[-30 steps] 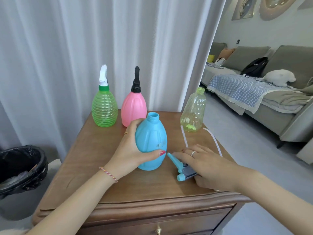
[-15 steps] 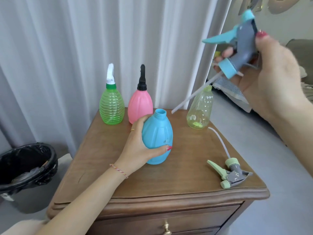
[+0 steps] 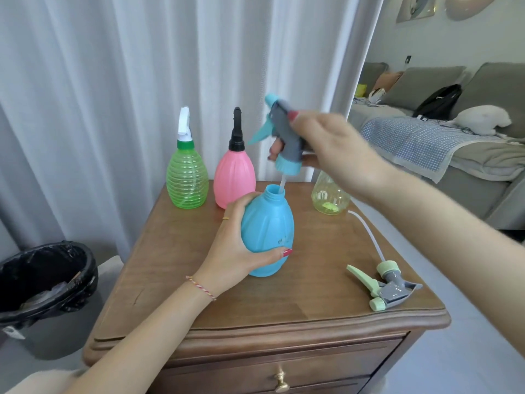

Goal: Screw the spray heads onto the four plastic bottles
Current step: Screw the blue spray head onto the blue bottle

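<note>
Blue spray head [image 3: 284, 137] above bottle mouth [image 3: 274, 190]

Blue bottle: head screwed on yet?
No. The blue bottle is still open; the blue spray head hangs above it, only its tube entering.

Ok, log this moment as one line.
left hand steadies blue bottle | right hand feeds blue spray head tube into neck | not screwed

The left hand [image 3: 235, 245] wraps around the blue bottle [image 3: 268, 231] from its left side, thumb across the front, forearm reaching in from low left. The right hand [image 3: 329, 155] hovers above the bottle's mouth, fingers closed on the blue spray head [image 3: 284, 137], forearm coming from the right.
</note>
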